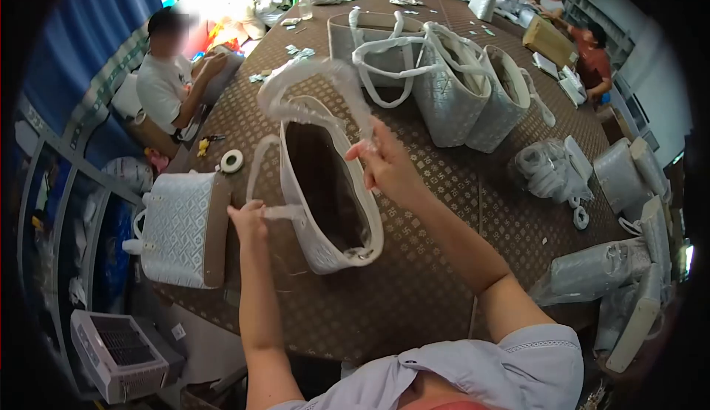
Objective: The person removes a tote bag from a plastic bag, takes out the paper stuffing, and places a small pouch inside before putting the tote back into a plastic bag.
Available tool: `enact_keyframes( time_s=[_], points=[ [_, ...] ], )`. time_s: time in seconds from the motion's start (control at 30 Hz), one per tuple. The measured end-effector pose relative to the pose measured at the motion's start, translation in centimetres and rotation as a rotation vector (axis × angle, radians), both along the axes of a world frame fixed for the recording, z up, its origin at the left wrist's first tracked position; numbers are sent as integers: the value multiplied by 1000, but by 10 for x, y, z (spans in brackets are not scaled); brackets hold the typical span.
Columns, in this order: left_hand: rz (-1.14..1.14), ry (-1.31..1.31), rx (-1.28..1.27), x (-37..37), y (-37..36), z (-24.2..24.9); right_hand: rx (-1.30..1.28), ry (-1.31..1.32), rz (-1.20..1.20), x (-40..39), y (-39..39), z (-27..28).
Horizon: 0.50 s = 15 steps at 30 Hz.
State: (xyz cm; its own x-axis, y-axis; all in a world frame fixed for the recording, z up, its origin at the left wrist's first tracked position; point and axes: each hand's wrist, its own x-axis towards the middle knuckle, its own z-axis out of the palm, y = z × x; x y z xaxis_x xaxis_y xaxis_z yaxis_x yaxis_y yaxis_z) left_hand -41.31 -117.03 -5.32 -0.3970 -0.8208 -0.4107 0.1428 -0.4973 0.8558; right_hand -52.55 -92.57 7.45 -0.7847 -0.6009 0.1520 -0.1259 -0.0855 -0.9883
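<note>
An off-white tote bag [333, 251] with a dark brown inside stands in front of me on the table, its mouth open toward me. My left hand [250, 221] is closed on the near end of its left handle [260, 170]. The right handle [310, 77], in clear plastic wrap and slightly blurred, arches above the bag. My right hand [383, 164] grips this handle low on its right side, beside the bag's rim. Left of my left hand lies a silvery quilted bag [183, 229] with a brown base.
Several pale tote bags [451, 88] stand farther back on the brown patterned table [414, 292]. A tape roll [231, 161] lies at the left, plastic-wrapped straps [547, 170] and wrapped bags [599, 266] at the right. A person [166, 77] sits at the left; others sit at the far right.
</note>
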Motion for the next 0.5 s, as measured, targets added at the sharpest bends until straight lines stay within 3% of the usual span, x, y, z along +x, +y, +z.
enact_keyframes(
  time_s=[0.07,0.1,0.13,0.17,0.23,0.27,0.3,0.33,0.37,0.43,0.5],
  points=[
    [-8,405,342,20,-79,-83,78,69,129,-3,10,13],
    [112,572,443,37,-70,-38,131,43,195,-3,13,22],
    [-258,937,620,49,-59,-8,122,80,189,2,14,32],
    [-642,1286,794,56,-45,23,101,317,140,6,12,27],
    [-657,827,178,24,43,122,156,741,83,15,-1,15],
    [-856,772,-194,12,65,141,233,918,73,22,-8,8],
    [-1038,696,-573,1,75,151,379,921,219,32,-13,11],
    [-1030,698,-662,-8,71,154,519,922,365,39,-15,17],
    [-1017,701,-750,-18,67,157,433,729,531,35,-11,27],
    [-715,820,-491,-20,74,175,306,665,491,-22,-1,36],
    [-944,1190,-75,-2,50,189,340,943,-38,-121,12,37]
  ],
)
